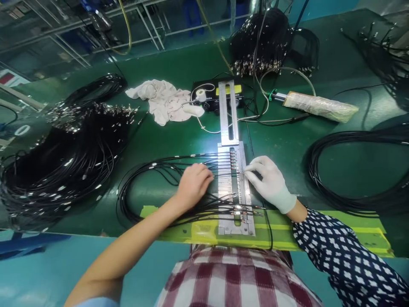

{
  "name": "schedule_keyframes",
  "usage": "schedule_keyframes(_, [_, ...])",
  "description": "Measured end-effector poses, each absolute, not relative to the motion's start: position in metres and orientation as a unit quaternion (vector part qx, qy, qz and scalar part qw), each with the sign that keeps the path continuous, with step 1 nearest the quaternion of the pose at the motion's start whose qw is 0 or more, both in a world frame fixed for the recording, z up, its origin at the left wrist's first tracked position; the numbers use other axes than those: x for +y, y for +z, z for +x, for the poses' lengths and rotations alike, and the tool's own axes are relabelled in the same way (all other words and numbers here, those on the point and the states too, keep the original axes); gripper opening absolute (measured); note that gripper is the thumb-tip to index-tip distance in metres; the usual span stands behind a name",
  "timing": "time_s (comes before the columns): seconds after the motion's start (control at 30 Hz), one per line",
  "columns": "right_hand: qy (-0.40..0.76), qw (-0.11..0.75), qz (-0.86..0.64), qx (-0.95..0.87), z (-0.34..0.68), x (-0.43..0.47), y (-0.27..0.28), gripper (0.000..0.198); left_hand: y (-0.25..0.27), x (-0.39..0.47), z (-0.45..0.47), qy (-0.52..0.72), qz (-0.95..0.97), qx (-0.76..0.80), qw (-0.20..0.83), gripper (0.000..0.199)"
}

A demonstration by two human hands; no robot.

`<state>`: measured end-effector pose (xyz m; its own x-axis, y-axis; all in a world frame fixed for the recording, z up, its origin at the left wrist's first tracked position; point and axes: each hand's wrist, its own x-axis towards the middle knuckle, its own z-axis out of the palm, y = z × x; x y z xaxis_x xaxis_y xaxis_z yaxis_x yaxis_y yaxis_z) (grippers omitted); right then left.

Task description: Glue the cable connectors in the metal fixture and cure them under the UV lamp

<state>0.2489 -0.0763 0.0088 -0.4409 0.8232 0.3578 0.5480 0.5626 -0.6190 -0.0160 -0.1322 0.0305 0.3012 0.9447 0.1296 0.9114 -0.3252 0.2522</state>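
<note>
My bare left hand [194, 185] is closed in a pinch on a thin black cable [225, 174], just left of a slotted metal fixture [225, 187]. My right hand [270, 181], in a white glove, pinches the same cable's tip at the fixture's right edge. Several other cables lie in the upper slots with their ends lined up. More loose cable ends [255, 212] rest across the fixture's lower part, and the cables loop back into a coil [128, 192] on the left. A slotted metal bar [224, 113] extends from the fixture's far end.
Large bundles of black cable [64, 157] lie at the left, and another bundle [262, 38] at the back. A coil [315, 166] sits at the right. Behind the fixture are a white cloth [166, 102], a black control box [209, 102] and a wrapped handle [319, 106] with a cord.
</note>
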Motion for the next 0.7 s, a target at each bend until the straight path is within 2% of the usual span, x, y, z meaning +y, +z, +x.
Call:
schedule_keyframes(0.17, [0.277,0.338,-0.441,-0.784,0.242,-0.079,0.017,0.012,0.027,-0.154,-0.037,0.114,0.782,0.613,0.001,0.017])
schedule_keyframes(0.3, [0.284,0.340,-0.441,-0.781,0.241,-0.081,0.021,0.011,0.018,-0.153,0.000,0.197,0.797,0.566,0.071,0.034])
schedule_keyframes(0.43, [0.289,0.330,-0.435,-0.787,0.248,-0.078,0.017,0.008,0.012,-0.132,0.019,0.286,0.785,0.524,0.165,0.017])
schedule_keyframes(0.7, [0.326,0.304,-0.477,-0.757,0.258,-0.065,0.004,0.012,0.003,-0.108,-0.020,0.263,0.835,0.458,0.157,0.022])
